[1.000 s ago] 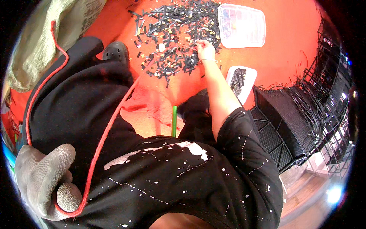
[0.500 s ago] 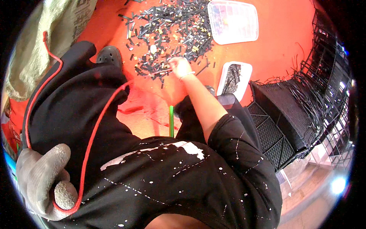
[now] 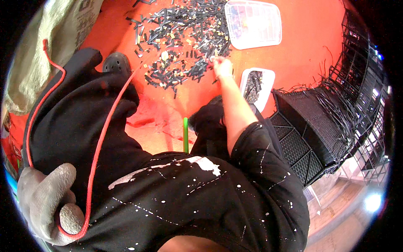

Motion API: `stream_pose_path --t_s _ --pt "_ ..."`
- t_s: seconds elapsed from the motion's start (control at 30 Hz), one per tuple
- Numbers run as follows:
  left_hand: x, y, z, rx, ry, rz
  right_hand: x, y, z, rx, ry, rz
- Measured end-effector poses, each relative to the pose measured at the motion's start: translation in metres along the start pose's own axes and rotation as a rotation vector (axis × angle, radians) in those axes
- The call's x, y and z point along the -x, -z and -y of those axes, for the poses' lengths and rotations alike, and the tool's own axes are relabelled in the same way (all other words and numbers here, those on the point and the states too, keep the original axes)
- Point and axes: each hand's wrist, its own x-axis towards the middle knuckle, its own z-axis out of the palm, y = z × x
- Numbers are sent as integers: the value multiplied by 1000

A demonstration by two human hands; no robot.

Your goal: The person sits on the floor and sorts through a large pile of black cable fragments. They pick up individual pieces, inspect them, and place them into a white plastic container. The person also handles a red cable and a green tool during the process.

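Red floor (image 3: 308, 54); cord (image 3: 88, 197) in left hand (image 3: 44, 201).

Gloved left hand (image 3: 46, 201) holding red cord (image 3: 89, 193); right hand (image 3: 222, 68) at black strips (image 3: 215, 41) on red floor (image 3: 302, 46).

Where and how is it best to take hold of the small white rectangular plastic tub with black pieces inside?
I would grip the right long rim of the small white plastic tub with the right hand, coming from the right: the rim is exposed there, beside red floor, whereas the right forearm passes along its left.
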Motion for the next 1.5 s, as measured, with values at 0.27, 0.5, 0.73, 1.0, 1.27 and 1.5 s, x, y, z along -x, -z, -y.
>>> stream_pose_path --t_s 0.27,0.5,0.73,1.0,1.27,1.5 --pt "7 -21 -5 28 35 -200 24 -8 -25 -74 -121 -169" --pt "-4 -12 -15 73 75 -71 -4 -3 41 -182 -4 -164" --pt "-6 -12 -17 -50 43 -83 45 -26 37 -69 181 73" --pt "-2 -16 -18 23 147 -108 -12 1 -6 -189 -23 -182" --pt "-6 -5 -18 16 107 -2 24 -12 6 -56 44 259" --pt "-3 -7 -5 -6 -13 -7 34 -3 -26 31 -74 -144"
